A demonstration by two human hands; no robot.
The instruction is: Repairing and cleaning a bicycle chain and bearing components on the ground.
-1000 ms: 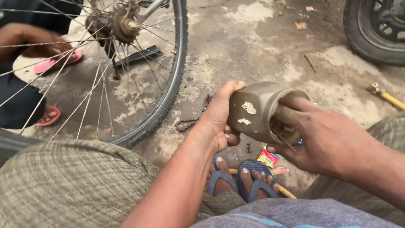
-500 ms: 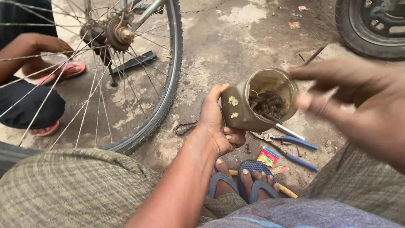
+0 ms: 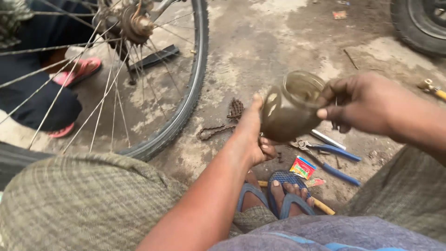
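My left hand (image 3: 253, 137) grips a grimy glass jar (image 3: 290, 107) from below and behind, holding it tilted with its open mouth facing up and right. My right hand (image 3: 367, 104) is at the jar's rim, thumb and fingertips pinched together just at the mouth; whether something small is pinched there I cannot tell. The jar's inside looks dark and greasy. Both hands hover above my feet in blue flip-flops (image 3: 278, 195).
A bicycle wheel (image 3: 186, 93) with hub (image 3: 132, 21) stands at left; another person's legs and pink sandals (image 3: 79, 69) are behind it. A rusty chain (image 3: 223, 123), blue-handled pliers (image 3: 330, 155), a small colourful packet (image 3: 302, 167) and a yellow-handled tool (image 3: 434, 88) lie on the concrete. A tyre (image 3: 418, 28) is at top right.
My right hand, first inside the jar, came out and lifted away, then returned to the jar's rim. The left hand kept holding the jar, tilting it slightly.
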